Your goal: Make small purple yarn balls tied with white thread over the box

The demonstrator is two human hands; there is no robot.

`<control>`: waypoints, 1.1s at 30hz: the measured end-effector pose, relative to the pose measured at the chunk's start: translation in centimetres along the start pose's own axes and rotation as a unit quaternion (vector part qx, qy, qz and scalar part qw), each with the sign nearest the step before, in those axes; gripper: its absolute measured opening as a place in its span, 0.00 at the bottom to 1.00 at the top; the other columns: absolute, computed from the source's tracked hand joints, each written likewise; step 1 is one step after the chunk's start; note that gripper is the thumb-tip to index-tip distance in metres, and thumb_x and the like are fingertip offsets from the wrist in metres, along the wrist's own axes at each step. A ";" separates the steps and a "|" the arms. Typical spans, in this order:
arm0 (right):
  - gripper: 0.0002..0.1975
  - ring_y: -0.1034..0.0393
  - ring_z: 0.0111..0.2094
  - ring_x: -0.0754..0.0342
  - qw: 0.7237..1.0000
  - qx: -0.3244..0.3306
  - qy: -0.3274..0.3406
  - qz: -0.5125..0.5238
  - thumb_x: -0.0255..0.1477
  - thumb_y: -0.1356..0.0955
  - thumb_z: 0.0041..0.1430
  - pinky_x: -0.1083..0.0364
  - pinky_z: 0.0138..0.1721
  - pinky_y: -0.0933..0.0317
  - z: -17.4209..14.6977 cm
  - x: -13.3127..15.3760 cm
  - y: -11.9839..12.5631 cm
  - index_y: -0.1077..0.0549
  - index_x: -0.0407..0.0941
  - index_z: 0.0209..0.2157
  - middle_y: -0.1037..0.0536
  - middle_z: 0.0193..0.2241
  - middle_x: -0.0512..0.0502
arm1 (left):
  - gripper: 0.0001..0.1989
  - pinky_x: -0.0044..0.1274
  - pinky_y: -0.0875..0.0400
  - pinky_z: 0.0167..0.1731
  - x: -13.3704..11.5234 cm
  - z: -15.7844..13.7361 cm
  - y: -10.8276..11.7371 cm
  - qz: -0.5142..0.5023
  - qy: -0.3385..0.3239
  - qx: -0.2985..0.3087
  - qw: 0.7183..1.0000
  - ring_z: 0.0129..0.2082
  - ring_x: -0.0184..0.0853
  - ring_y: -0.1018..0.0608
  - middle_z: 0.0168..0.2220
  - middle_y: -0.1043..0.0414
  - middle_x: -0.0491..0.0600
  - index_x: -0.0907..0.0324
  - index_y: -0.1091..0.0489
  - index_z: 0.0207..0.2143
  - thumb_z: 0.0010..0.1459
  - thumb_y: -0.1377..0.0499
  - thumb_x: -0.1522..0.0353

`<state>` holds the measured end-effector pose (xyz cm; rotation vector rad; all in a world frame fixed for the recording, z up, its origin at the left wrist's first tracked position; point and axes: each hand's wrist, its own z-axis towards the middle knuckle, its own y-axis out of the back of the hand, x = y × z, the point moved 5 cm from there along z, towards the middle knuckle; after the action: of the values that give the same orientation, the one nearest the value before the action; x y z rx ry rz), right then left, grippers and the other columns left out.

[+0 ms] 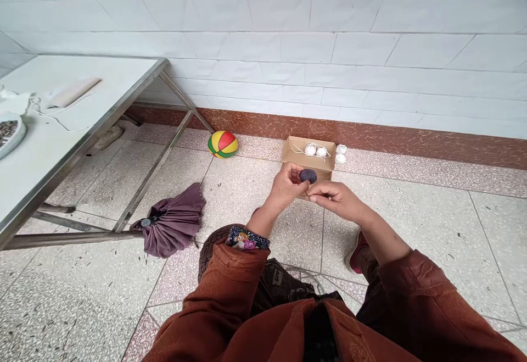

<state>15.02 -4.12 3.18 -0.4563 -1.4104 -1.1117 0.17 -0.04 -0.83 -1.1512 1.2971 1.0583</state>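
Small dark purple yarn ball (308, 175) sits at the fingertips of both hands, held up over the floor (432, 224) just in front of the near edge of an open cardboard box (293, 155). Left hand (286, 186) is curled round the ball's left side w/ thumb and fingers closed on it; right hand (335, 197) is pinched, thumb to fingertips, right below the ball — looks like it's nipping a strand, but the thread itself is too thin to tell. Both forearms come out of rust-brown sleeves (415, 290), floral cuff showing at the left wrist. Box rests on the floor close to the wall's brown skirting; inside it, two white yarn balls (315, 150) w/ loose thread, and two more white ones (341, 154) just outside its right edge. Left of the box, near the skirting, a striped red/yellow/green ball (223, 144). Further left, a folded purple umbrella (173, 222) lies on the floor by the foot of a metal-framed table (53, 142). On the table's left edge, a bowl (9, 131) of dark bits, partly out of view, plus a cardboard tube (74, 92) farther back.
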 end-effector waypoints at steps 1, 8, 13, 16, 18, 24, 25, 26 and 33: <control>0.09 0.28 0.33 0.54 0.999 -0.029 -0.007 0.026 0.37 0.31 0.67 0.54 0.37 0.33 0.0 0.1 0.8 0.22 0.48 0.37 0.21 0.32 0.49 | 0.19 0.24 0.34 0.35 -0.1 -0.2 -0.3 0.010 0.001 0.022 1.000 0.30 0.28 0.28 0.31 0.29 0.43 0.58 0.35 0.37 0.43 0.31 0.72; 0.11 0.32 0.31 0.54 0.965 -0.251 -0.073 0.008 0.41 0.29 0.61 0.53 0.36 0.36 0.1 -2.8 4.8 0.22 0.47 0.33 0.24 0.29 0.50 | 0.18 0.26 0.32 0.39 -1.0 -1.9 -2.1 0.007 0.010 0.205 0.979 0.34 0.30 0.25 0.37 0.26 0.47 0.59 0.32 0.39 0.46 0.31 0.71; 0.11 0.33 0.28 0.54 0.973 -0.192 -0.113 -0.058 0.38 0.32 0.63 0.54 0.33 0.39 0.4 -4.8 2.6 0.25 0.46 0.31 0.25 0.26 0.51 | 0.21 0.25 0.32 0.41 -1.0 -1.4 -1.6 -0.143 0.015 0.177 0.974 0.36 0.29 0.25 0.37 0.27 0.46 0.58 0.33 0.40 0.46 0.29 0.66; 0.11 0.30 0.31 0.52 0.983 -0.131 -0.082 -0.102 0.36 0.34 0.65 0.54 0.34 0.38 0.4 -4.3 0.9 0.26 0.47 0.31 0.23 0.29 0.49 | 0.20 0.26 0.32 0.45 -0.7 -0.7 -0.6 -0.159 0.000 0.083 0.984 0.38 0.30 0.25 0.37 0.27 0.45 0.57 0.33 0.40 0.46 0.29 0.66; 0.12 0.29 0.31 0.53 0.990 -0.071 -0.040 -0.116 0.36 0.34 0.67 0.54 0.35 0.37 0.4 -3.2 -0.2 0.27 0.47 0.30 0.23 0.29 0.49 | 0.19 0.26 0.32 0.46 -0.5 -0.3 0.0 -0.135 -0.008 0.032 0.990 0.39 0.30 0.25 0.38 0.27 0.45 0.58 0.33 0.40 0.46 0.31 0.67; 0.13 0.29 0.32 0.54 0.999 -0.037 0.014 -0.037 0.40 0.33 0.68 0.54 0.36 0.35 0.5 -0.3 0.5 0.23 0.48 0.33 0.23 0.30 0.50 | 0.20 0.25 0.33 0.39 -0.3 -0.1 0.2 0.021 -0.025 0.008 0.999 0.34 0.30 0.27 0.36 0.28 0.45 0.58 0.33 0.40 0.44 0.31 0.71; 0.13 0.28 0.33 0.54 0.998 -0.065 0.008 -0.020 0.41 0.32 0.67 0.54 0.37 0.34 0.5 -0.2 1.1 0.23 0.49 0.34 0.22 0.31 0.49 | 0.19 0.26 0.33 0.39 -0.4 -0.3 -0.1 0.043 -0.033 0.027 0.998 0.34 0.30 0.27 0.36 0.28 0.45 0.58 0.33 0.39 0.44 0.31 0.71; 0.13 0.28 0.33 0.53 0.995 -0.097 -0.001 -0.008 0.42 0.32 0.67 0.53 0.37 0.34 0.5 -0.3 1.8 0.22 0.49 0.35 0.22 0.31 0.49 | 0.18 0.26 0.33 0.39 -0.5 -0.5 -0.4 0.062 -0.041 0.051 0.996 0.35 0.30 0.27 0.37 0.28 0.46 0.58 0.32 0.39 0.45 0.31 0.71; 0.17 0.41 0.21 0.58 0.956 -0.265 -0.109 0.069 0.47 0.33 0.67 0.57 0.23 0.43 0.4 -3.2 3.7 0.28 0.48 0.34 0.29 0.26 0.53 | 0.16 0.24 0.33 0.34 -0.7 -1.9 -2.2 0.041 -0.009 0.187 0.982 0.34 0.30 0.25 0.38 0.26 0.47 0.58 0.33 0.42 0.52 0.34 0.68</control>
<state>18.50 -1.00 1.56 -1.0730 -1.2300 -1.3531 2.05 -2.24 -0.01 -0.8087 1.4640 0.8354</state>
